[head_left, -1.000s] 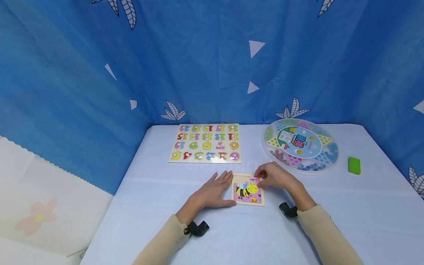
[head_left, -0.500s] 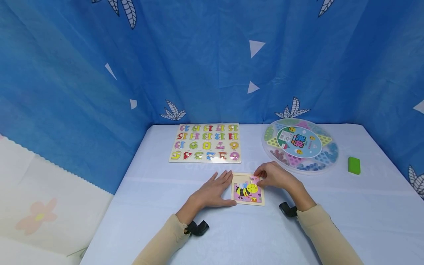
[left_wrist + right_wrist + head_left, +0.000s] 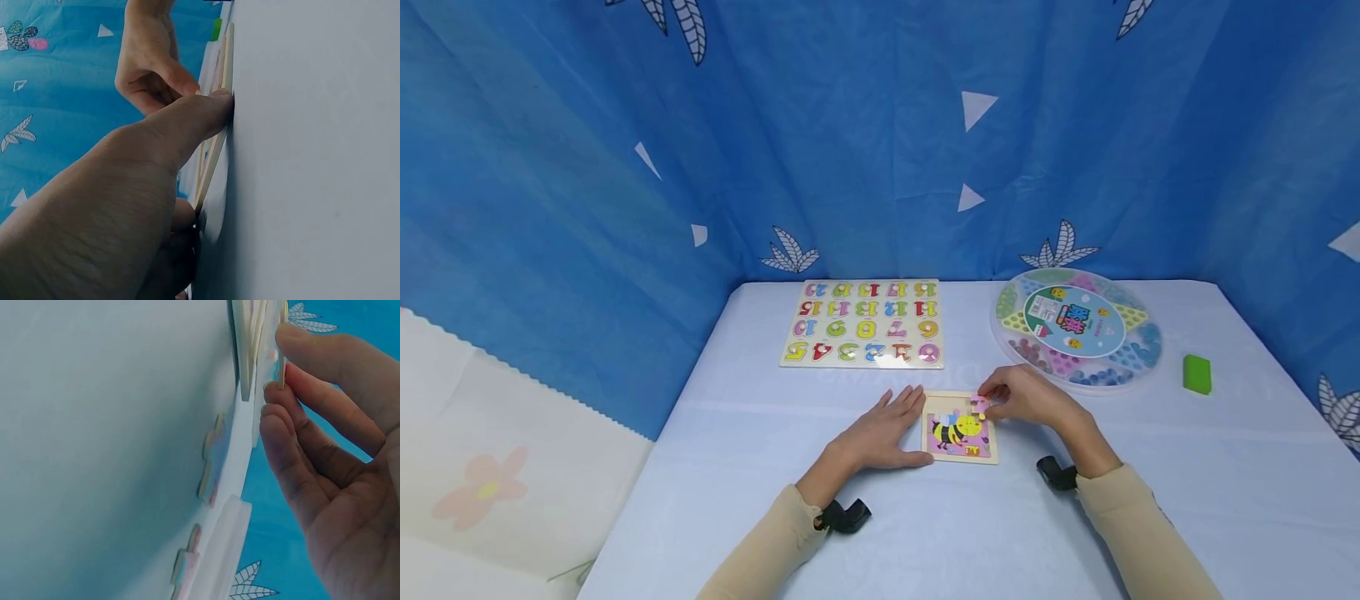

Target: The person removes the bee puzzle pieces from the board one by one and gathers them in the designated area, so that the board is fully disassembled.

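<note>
A small wooden puzzle frame (image 3: pixel 960 457) with a bee picture on pink lies on the table. Bare wood shows along its top inside the rim. My left hand (image 3: pixel 880 433) rests at its left side, fingers stretched to the upper corner and thumb at the lower one. In the left wrist view the thumb (image 3: pixel 200 115) lies on the frame's edge. My right hand (image 3: pixel 1028 398) pinches a pink jigsaw piece (image 3: pixel 979 404) over the frame's upper right part. Seen from the right wrist, the jigsaw piece (image 3: pixel 282 372) stands edge-on between thumb and fingers, apart from the frame (image 3: pixel 242 356).
Two loose jigsaw pieces, one nearer the frame (image 3: pixel 212 462) and another lower (image 3: pixel 186 562), lie on the table by my right hand. Behind are a number puzzle board (image 3: pixel 861 325) and an oval bead box (image 3: pixel 1078 367). A green block (image 3: pixel 1197 374) sits far right.
The pink jigsaw piece has shifted slightly and turned in my right fingers, over the frame's upper right. My left hand stays in place at the frame.
</note>
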Available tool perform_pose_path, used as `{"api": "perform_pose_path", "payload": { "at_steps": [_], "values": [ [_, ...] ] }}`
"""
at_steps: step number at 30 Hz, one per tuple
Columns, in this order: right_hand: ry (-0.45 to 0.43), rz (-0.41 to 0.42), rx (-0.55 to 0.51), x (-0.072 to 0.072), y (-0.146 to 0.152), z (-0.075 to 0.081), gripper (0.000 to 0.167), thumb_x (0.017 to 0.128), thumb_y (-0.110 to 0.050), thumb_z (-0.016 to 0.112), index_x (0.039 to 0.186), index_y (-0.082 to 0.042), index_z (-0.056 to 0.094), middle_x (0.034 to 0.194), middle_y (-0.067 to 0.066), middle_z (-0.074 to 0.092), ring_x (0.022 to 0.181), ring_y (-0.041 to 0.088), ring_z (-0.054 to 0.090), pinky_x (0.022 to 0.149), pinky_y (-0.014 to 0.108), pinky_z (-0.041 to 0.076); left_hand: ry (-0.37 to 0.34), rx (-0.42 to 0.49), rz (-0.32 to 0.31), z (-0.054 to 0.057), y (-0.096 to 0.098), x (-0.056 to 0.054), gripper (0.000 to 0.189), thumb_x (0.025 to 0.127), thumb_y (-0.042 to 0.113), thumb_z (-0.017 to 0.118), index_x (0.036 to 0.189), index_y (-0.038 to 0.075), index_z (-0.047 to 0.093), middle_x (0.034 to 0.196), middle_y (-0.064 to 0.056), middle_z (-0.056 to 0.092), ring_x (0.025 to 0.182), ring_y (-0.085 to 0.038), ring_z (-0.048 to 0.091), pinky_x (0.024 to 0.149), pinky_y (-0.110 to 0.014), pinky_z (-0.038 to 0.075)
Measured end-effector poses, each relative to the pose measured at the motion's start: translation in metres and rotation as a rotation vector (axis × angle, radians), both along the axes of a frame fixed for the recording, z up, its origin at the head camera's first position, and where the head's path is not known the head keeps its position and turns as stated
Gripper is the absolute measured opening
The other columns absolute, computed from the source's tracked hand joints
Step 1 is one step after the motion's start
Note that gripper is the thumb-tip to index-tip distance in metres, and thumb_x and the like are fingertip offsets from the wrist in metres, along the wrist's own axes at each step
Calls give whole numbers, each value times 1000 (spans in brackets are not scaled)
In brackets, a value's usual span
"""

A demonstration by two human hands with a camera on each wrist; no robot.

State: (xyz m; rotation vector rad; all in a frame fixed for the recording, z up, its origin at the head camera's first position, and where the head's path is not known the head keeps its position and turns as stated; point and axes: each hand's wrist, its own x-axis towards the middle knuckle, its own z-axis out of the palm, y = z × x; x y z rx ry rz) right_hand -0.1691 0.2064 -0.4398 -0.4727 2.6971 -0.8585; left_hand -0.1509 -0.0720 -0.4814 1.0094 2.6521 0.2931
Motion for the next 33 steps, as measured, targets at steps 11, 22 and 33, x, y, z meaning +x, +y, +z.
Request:
{"api": "perform_pose_path", "payload": {
  "at_steps": [11, 22, 33],
  "values": [
    [19, -3, 4, 6, 12, 7, 28, 78, -15, 81, 103, -7, 75, 94, 2, 70, 81, 14, 57, 71, 25, 53, -29, 9, 16, 2, 1, 1, 98, 87, 67, 53, 157, 9, 15, 166, -1, 9, 154, -16, 6, 126, -37, 10],
    [66, -14, 11, 15, 40, 12, 25, 79, -13, 79, 103, -6, 76, 96, 3, 71, 85, 16, 60, 68, 19, 54, -29, 10, 24, 0, -1, 2, 98, 87, 67, 53, 157, 11, 14, 166, 1, 9, 154, -15, 6, 126, -37, 10],
    [58, -66, 60, 27, 67, 16, 28, 80, -13, 79, 106, -5, 74, 100, 7, 72, 91, 20, 64, 74, 30, 59, -32, 16, 23, 0, 0, 2, 99, 86, 68, 52, 157, 10, 15, 166, 1, 9, 154, -15, 6, 126, -37, 9]
  ]
}}
